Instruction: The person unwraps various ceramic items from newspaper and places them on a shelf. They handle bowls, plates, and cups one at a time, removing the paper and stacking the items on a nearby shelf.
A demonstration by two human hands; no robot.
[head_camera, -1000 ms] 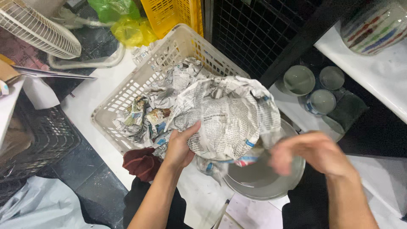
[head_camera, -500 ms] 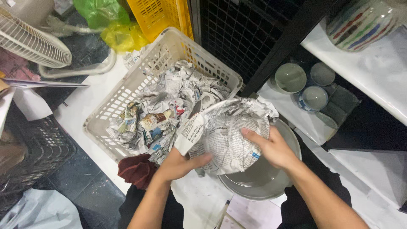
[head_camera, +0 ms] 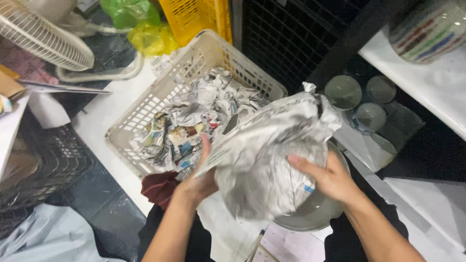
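Since half a second ago we have lifted the bundle (head_camera: 272,160) higher and tilted it, its paper now blurred. Our right hand (head_camera: 327,177) clasps its right side, fingers curled on the newspaper; our left hand (head_camera: 199,182) supports it from below, fingers hidden. Under it sits a grey bowl (head_camera: 315,216). Beyond, the basket (head_camera: 160,92) holds crumpled newspaper (head_camera: 194,121). Farther right stand cups (head_camera: 357,97).

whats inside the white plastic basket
The white plastic basket holds crumpled newspaper, piled across its floor. Whatever lies beneath that paper is covered, and the newspaper-wrapped bundle held by both hands hides the basket's near right corner.
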